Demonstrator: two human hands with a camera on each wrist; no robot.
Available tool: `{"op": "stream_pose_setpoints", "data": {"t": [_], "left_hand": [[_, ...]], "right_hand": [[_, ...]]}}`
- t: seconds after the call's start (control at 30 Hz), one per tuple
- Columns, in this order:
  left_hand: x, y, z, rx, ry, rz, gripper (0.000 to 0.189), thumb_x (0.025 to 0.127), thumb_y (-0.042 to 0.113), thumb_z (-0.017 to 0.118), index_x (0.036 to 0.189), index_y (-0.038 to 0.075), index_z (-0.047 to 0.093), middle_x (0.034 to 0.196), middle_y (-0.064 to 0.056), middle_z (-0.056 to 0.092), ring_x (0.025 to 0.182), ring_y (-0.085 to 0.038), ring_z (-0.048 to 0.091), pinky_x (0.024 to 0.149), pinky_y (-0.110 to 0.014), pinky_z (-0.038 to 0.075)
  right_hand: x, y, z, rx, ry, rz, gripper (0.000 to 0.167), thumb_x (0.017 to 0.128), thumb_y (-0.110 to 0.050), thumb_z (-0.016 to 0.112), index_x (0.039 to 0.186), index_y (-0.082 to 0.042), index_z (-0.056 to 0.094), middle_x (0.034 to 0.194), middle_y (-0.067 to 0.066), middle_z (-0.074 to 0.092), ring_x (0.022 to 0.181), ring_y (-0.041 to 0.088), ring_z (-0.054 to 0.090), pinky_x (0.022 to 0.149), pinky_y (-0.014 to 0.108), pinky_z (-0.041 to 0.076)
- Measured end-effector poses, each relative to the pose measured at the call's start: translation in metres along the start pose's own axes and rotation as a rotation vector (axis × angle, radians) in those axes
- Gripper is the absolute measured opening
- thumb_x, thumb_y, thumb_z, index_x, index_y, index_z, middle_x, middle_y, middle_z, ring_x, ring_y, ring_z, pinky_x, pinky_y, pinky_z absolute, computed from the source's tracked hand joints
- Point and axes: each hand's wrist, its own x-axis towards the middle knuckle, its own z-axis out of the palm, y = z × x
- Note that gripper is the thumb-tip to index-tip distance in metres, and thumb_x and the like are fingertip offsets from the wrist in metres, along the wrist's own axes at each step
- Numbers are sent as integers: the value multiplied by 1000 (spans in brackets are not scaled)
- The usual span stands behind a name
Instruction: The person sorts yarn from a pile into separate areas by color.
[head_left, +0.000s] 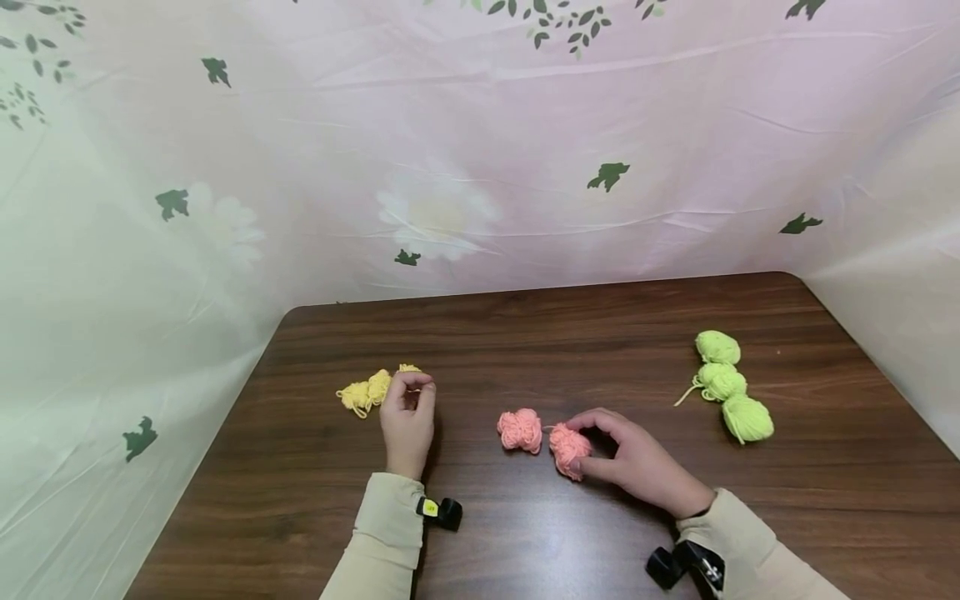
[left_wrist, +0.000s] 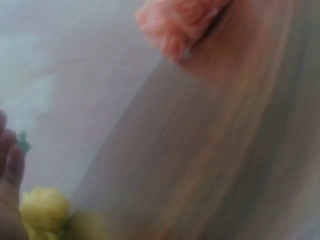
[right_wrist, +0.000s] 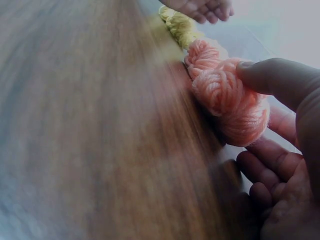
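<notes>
Two small pink balls of yarn lie side by side at the middle of the table. My right hand [head_left: 637, 467] holds the right-hand pink yarn ball [head_left: 567, 450] between thumb and fingers; in the right wrist view the thumb presses on the pink yarn [right_wrist: 230, 92]. A short strand links it to the left pink ball [head_left: 520, 431]. My left hand [head_left: 408, 421] hovers by the right end of a row of yellow yarn balls [head_left: 367, 392], covering part of it. Its fingers are loosely bent with nothing between them, beside the yellow yarn [left_wrist: 45, 210] in the left wrist view.
Three green yarn balls [head_left: 720, 382] lie in a row at the right side of the dark wooden table [head_left: 480, 350], a loose tail sticking out leftward. A pale printed curtain [head_left: 495, 150] with leaves and flowers hangs behind the table and along both sides.
</notes>
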Motion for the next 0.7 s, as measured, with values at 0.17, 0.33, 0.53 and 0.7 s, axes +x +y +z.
{"op": "stream_pose_setpoints", "data": {"t": [0.17,0.33,0.53,0.7], "left_hand": [[-5,1,4,-114,-143,-137,9,93,-9,61,102,-9,61,100,-24,64,91,-14,60,77,-19,50],[-9,-4,7,-170,-241,-207,16,92,-11,61,107,-7,61,108,-23,65,102,-18,63,89,-24,53],[-19,-2,18,-157,-363,-188,19,91,-8,64,109,-4,62,108,-22,67,97,-22,63,81,-24,52],[-25,3,26,-126,-476,-171,23,91,-8,64,113,-1,62,113,-20,67,103,-33,63,83,-27,52]], "right_hand": [[0,1,0,-8,1,7,38,82,-25,84,116,-24,68,118,-10,65,112,14,59,97,36,47],[1,0,1,1,-1,4,38,82,-23,84,117,-25,68,118,-10,65,112,13,59,98,35,47],[1,-1,1,4,-1,5,38,82,-22,84,117,-25,68,118,-10,66,113,14,59,99,35,47],[0,-2,0,-4,-1,21,37,83,-27,83,117,-25,68,119,-10,65,113,14,59,98,36,47]]}}
